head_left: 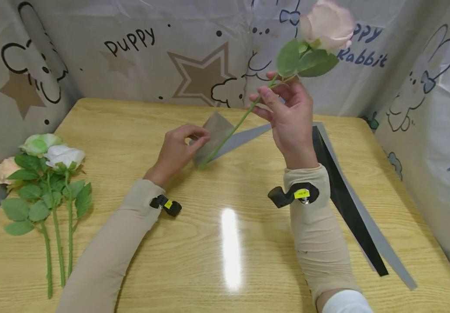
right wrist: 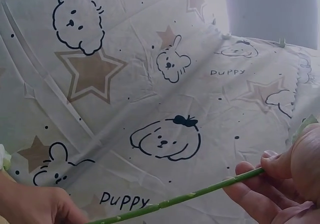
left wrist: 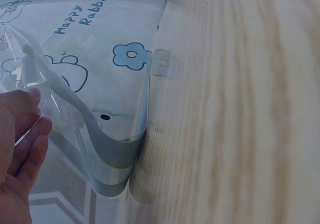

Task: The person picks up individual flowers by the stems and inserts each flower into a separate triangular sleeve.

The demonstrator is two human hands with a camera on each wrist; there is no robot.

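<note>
- Now holds a pale pink, full-petalled rose (head_left: 326,28) up over the far part of the table in the right hand (head_left: 289,113), with its bloom tipped to the upper right and its thin green stem (right wrist: 197,191) slanting down leftward.
- Pinches that stem between right thumb and fingers, just below the broad green leaves (head_left: 287,58).
- Pinches a thin, translucent greyish sheet (head_left: 217,126) between thumb and finger of the left hand (head_left: 179,150), near the stem's lower end; cannot tell contact from a narrow gap between stem and sheet.
- Seems, by judgement, at the step of bringing rose and sheet together, with no wrap round the stem yet.
- Probably calls next for a steady stem, a sure hold on the slippery-looking sheet, and alignment of both before any folding.
- To the right, partly behind the right forearm, shows long, pointed black and grey folded sheets (head_left: 348,208).
- To the left, shows a cluster of peach, white and pale green roses (head_left: 38,211) with leafy green stems.
- Underneath, has a yellowish wood-grained table (head_left: 178,261); behind, a whitish cloth screen (head_left: 88,30) with printed puppies, rabbits and stars.
</note>
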